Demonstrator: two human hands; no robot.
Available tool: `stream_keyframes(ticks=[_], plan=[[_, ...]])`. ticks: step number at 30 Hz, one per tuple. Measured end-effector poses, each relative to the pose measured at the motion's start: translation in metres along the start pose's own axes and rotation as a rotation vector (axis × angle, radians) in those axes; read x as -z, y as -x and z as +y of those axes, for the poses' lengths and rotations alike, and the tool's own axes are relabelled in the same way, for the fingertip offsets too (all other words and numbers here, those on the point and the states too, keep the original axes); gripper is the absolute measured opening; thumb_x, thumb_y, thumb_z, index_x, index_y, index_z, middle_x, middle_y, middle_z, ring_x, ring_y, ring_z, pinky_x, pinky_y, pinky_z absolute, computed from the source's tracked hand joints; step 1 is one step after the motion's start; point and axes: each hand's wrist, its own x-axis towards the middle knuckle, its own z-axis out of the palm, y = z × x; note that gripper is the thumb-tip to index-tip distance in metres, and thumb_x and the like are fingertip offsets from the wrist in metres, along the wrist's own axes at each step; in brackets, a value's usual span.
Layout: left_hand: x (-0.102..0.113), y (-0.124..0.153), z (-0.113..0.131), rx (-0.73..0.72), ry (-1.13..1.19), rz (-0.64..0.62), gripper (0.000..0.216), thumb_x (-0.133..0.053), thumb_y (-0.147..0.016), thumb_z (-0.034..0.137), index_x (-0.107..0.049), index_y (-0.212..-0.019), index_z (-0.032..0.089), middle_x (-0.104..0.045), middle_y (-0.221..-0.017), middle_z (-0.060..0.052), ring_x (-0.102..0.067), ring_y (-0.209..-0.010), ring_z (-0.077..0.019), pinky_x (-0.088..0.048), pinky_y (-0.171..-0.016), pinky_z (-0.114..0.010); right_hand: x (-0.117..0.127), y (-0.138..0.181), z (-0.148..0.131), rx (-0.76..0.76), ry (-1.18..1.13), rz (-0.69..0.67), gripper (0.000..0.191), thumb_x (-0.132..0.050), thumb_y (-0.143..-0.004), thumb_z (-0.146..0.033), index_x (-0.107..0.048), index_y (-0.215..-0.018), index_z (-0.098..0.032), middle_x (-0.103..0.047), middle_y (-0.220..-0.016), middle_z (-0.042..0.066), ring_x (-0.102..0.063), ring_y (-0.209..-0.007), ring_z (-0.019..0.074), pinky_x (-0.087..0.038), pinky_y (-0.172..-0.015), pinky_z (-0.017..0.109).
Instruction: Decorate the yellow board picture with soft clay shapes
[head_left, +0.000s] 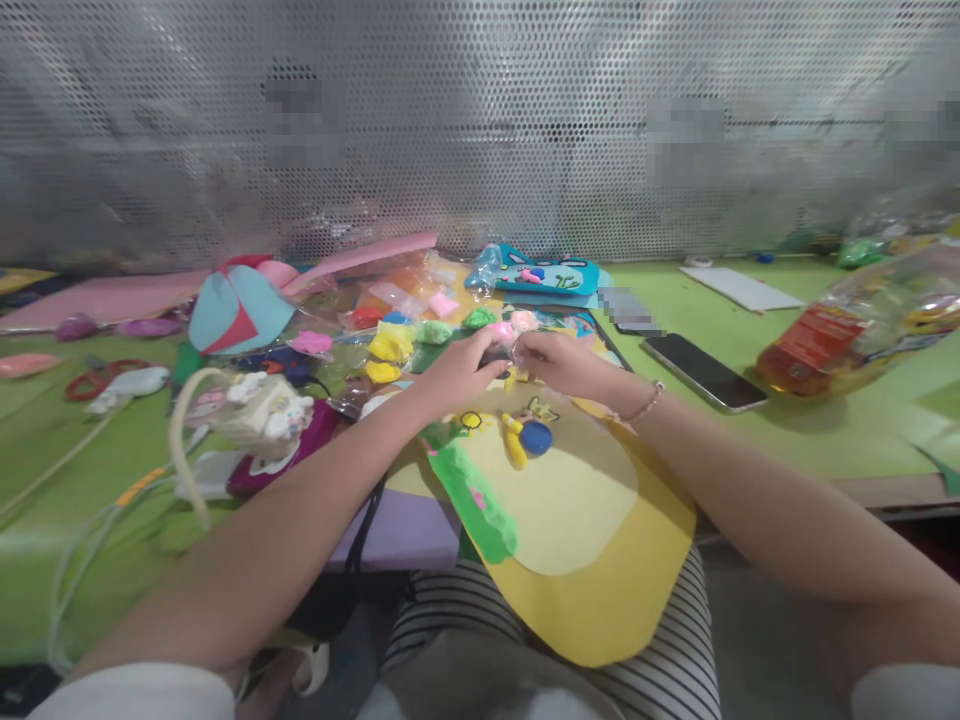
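Observation:
My left hand (474,362) and my right hand (553,360) meet above the far end of a yellow paper cutout (600,610). The fingers of both are curled in a pinch, and whatever they hold is hidden or too small to name. Just beyond the fingertips are a pink clay lump (499,332) and a pale pink one (523,321). On the cutout's cream inner panel (577,510) sits a blue and yellow clay figure (531,438). Bright green clay (476,505) with pink bits covers the cutout's left edge.
Yellow clay (390,345) and several other coloured lumps lie left of my hands. Behind them stands a blue decorated piece (551,275). A phone (703,372) and a tilted bottle (840,330) are at right; red-handled scissors (101,378) and cables lie left.

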Motion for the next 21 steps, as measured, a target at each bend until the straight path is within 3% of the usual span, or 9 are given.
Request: stream_keyframes(ticks=[5, 12, 17, 21], plan=[[0.002, 0.001, 0.003, 0.011, 0.032, -0.003, 0.032, -0.052, -0.084, 0.025, -0.051, -0.116, 0.019, -0.064, -0.119, -0.009, -0.059, -0.111, -0.0223, -0.046, -0.093, -0.036, 0.001, 0.000, -0.003, -0.044, -0.131, 0.032, 0.023, -0.038, -0.089, -0.022, -0.044, -0.067, -0.019, -0.052, -0.062, -0.001, -0.049, -0.057, 0.0109, -0.036, -0.055, 0.022], [0.001, -0.003, -0.005, 0.022, -0.147, 0.019, 0.032, -0.051, -0.085, 0.029, -0.051, -0.114, 0.017, -0.065, -0.110, -0.013, -0.060, -0.106, -0.0278, -0.046, -0.087, -0.040, 0.010, -0.003, -0.006, -0.305, -0.281, 0.156, 0.046, -0.046, -0.089, -0.041, -0.049, -0.050, -0.017, -0.057, -0.050, 0.001, -0.053, -0.047, 0.0099, -0.043, -0.051, 0.023], [0.008, -0.001, -0.019, 0.087, -0.588, 0.100, 0.025, -0.047, -0.085, 0.023, -0.054, -0.106, 0.011, -0.063, -0.097, -0.021, -0.056, -0.103, -0.0367, -0.042, -0.086, -0.050, 0.007, -0.005, 0.008, -0.404, -0.521, 0.162, 0.026, -0.068, -0.074, -0.038, -0.066, -0.060, -0.017, -0.069, -0.063, 0.005, -0.063, -0.059, 0.0138, -0.053, -0.061, 0.026], [0.015, 0.005, -0.025, 0.212, -0.836, 0.048, 0.033, -0.048, -0.078, 0.010, -0.052, -0.110, 0.007, -0.062, -0.103, -0.022, -0.056, -0.101, -0.0366, -0.041, -0.086, -0.050, 0.005, -0.006, 0.014, -0.440, -0.606, 0.124, 0.006, -0.073, -0.066, -0.024, -0.071, -0.067, -0.018, -0.070, -0.067, 0.003, -0.065, -0.063, 0.0145, -0.055, -0.065, 0.028]])
